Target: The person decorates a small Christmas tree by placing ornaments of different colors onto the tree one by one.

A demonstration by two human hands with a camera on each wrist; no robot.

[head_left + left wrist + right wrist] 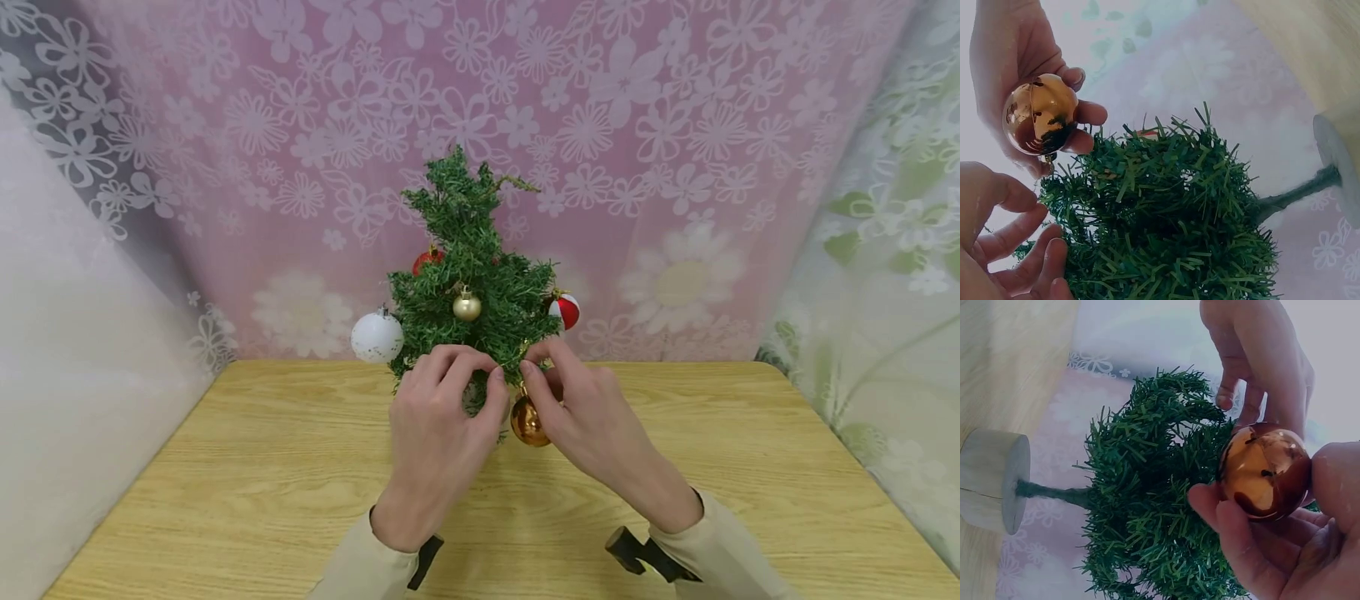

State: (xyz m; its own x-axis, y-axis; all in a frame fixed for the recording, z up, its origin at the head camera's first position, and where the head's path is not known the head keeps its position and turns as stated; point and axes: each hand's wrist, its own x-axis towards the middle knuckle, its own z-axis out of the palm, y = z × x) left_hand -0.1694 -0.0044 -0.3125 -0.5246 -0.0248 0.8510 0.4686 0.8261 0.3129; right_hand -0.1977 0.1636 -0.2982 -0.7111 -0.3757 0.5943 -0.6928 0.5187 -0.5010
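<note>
A small artificial Christmas tree stands on the table. A shiny copper-gold Christmas ball hangs at its lower front right. The right hand pinches the ball's thin gold string just above the cap, thumb against forefinger. Close beside it, the left hand brings thumb and forefinger together at the string by a branch tip; its exact hold is too fine to see. In the right wrist view the ball lies in front of the right hand's fingers. The left wrist view shows the cap near the right fingertips.
Other baubles hang on the tree: a white ball, a small pale gold ball, a red ball and a red-and-white ball. The trunk stands in a round wooden base. Behind the wooden table hangs a pink floral curtain.
</note>
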